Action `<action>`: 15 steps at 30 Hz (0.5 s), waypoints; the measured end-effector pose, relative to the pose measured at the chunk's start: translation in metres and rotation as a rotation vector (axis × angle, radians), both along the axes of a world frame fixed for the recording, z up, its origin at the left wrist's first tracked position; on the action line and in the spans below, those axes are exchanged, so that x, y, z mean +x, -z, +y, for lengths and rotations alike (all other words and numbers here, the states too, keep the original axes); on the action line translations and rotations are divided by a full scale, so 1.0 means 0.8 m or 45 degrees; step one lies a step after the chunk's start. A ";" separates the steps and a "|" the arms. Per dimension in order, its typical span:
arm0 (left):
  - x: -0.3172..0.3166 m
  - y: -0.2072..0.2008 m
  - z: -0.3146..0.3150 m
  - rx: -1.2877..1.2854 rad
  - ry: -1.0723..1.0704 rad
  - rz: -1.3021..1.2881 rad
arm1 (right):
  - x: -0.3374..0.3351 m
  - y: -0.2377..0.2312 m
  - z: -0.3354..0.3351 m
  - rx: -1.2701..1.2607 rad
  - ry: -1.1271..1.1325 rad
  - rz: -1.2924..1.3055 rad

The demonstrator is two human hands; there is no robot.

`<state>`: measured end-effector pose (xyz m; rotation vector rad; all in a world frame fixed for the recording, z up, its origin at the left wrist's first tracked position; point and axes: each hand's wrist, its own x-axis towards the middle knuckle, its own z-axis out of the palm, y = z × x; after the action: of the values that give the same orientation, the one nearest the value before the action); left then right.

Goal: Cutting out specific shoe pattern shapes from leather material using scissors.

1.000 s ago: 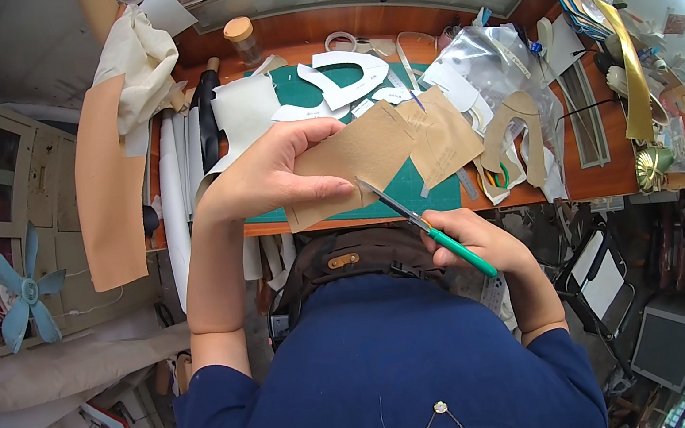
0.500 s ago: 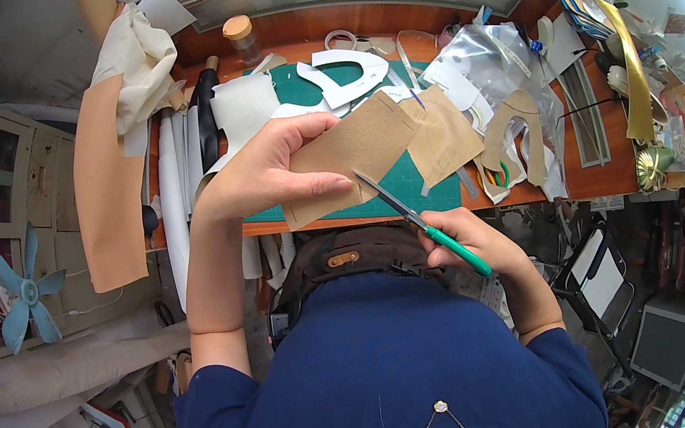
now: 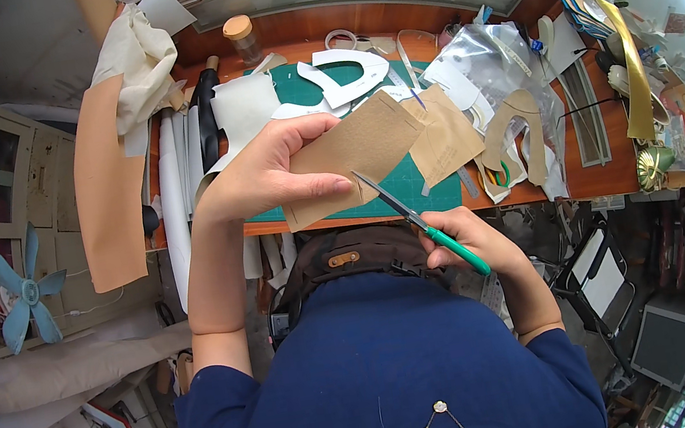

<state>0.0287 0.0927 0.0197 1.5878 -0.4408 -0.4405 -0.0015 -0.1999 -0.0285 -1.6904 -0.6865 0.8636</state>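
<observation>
My left hand point(image 3: 269, 172) pinches the brown card point(image 3: 356, 156) over the green mat point(image 3: 438, 195); scissors point(image 3: 408, 213) gripped in my right hand point(image 3: 476, 238), blades at the card's near edge! Bench point(image 3: 597, 181) rim's close, blue fan point(image 3: 28, 291) far left.

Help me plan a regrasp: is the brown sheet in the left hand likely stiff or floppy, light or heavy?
The brown sheet is probably fairly stiff: its right end extends past the left hand without visible droop. It is likely light for its size, since it looks thin. A hard push might crease it, given that thinness.
</observation>
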 end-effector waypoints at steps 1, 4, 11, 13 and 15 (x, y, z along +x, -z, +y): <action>-0.001 0.000 -0.001 -0.025 0.001 0.022 | 0.000 0.001 0.000 0.014 -0.002 -0.012; -0.003 0.001 -0.001 -0.048 -0.001 0.028 | 0.001 0.007 -0.001 0.042 0.002 0.040; -0.015 0.027 -0.010 -0.418 -0.453 0.170 | 0.008 0.038 -0.020 0.166 -0.018 0.151; -0.017 0.041 -0.011 -0.446 -0.483 0.135 | 0.012 0.049 -0.030 0.162 -0.109 0.193; -0.016 0.053 -0.018 -0.483 -0.562 0.145 | 0.009 0.074 -0.033 0.177 0.088 0.338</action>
<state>0.0157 0.0784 -0.0228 1.2360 -0.0707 -0.0981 0.0053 -0.2263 -0.0874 -1.4355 -0.4923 0.9484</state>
